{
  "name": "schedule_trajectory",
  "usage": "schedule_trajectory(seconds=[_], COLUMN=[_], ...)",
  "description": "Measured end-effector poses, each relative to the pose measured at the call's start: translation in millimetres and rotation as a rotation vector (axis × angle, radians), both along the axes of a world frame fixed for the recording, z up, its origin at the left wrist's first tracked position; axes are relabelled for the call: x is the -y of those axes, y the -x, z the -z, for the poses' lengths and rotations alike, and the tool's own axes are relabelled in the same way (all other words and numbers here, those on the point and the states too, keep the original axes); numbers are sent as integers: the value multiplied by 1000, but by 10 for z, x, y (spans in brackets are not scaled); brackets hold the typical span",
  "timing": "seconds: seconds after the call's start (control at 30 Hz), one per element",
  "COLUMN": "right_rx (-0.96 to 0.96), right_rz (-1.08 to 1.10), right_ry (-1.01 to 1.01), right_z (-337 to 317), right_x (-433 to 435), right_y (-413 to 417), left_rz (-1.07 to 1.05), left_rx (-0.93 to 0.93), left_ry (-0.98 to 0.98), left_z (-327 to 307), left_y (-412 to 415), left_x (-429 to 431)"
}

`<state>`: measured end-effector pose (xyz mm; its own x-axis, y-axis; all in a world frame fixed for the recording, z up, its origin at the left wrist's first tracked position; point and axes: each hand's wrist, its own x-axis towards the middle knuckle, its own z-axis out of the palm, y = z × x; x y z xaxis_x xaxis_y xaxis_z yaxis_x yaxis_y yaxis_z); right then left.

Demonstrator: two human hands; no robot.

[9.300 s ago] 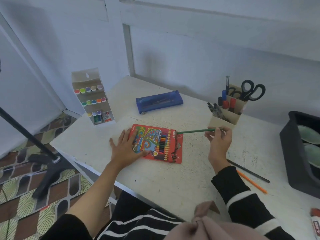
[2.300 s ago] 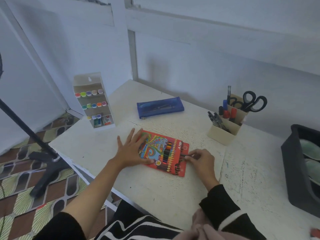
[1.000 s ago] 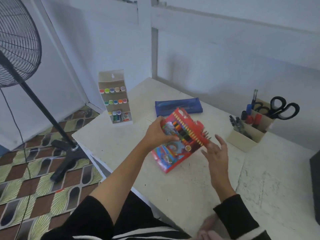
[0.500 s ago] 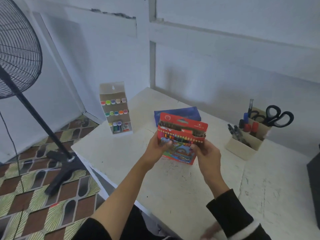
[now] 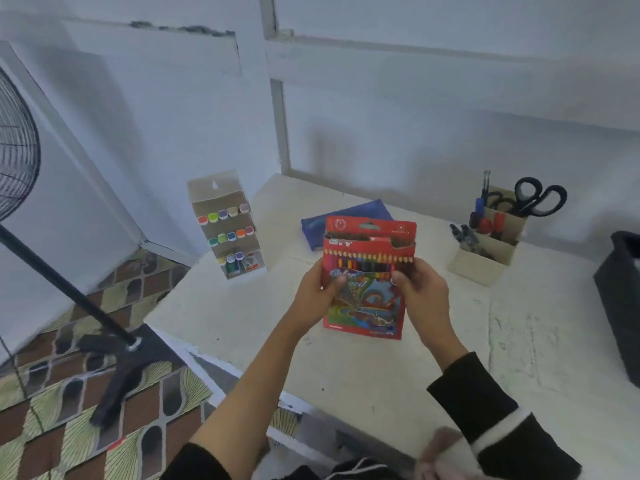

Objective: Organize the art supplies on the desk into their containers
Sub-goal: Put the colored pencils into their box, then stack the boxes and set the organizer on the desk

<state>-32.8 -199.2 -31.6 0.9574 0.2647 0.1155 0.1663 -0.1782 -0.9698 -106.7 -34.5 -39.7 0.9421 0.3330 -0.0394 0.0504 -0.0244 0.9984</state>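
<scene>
worktop: white, under our hands | box: red, full of pencils, top flap open, we hold it upright in the air over the worktop | pouch: blue, lies on the worktop behind the box | left hand: fingers curl round the box's left edge | right hand: fingers pinch its right edge

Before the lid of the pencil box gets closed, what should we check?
1. Grip: left hand and right hand both hold the coloured pencil box: ok.
2. Box upright, opening on top: ok.
3. The top flap tucked shut: not ok, it stands open.
4. Every pencil fully inside: cannot tell; only a row of pencil tips shows.
5. Bare desk below for setting it down: ok.
</scene>
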Motion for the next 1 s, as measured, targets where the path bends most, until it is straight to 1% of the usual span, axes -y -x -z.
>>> schedule_trajectory(seconds=[0.1,0.17,0.23,0.33,0.37,0.47,0.5,0.57,0.63,0.7,0.73,0.8,1.0], right_rx=[-11,-29,-89,-235,-258,-289,-294,-289,-275,-278,-287,-289,-210], right_rz=[119,172,147,104,96,106,127,189,263,343,377,462,758], right_ry=[138,249,322,320,303,270,269,242,194,168,161,146,169], right_z=[82,193,332,432,448,422,400,367,334,283,254,192,-4], right_x=[-47,-46,-25,40,76,251,348,610,930,1306,1491,1899,3287], right_y=[27,51,62,139,171,291,345,458,582,701,757,880,1127], left_rz=[-38,-24,8,17,3,-106,-149,-157,-101,-43,-6,105,479], left_rx=[-181,-317,-393,-443,-453,-480,-458,-368,-246,-96,-31,93,222], left_ry=[-84,-148,-190,-252,-328,-711,-775,-797,-778,-709,-665,-644,-582], left_z=[55,136,247,334,356,356,331,349,391,392,369,304,180], left_y=[4,1,-12,-17,-31,-58,-70,-128,-203,-290,-323,-397,-544], left_x=[-27,-41,-58,-39,-18,131,207,378,576,848,1003,1389,2839])
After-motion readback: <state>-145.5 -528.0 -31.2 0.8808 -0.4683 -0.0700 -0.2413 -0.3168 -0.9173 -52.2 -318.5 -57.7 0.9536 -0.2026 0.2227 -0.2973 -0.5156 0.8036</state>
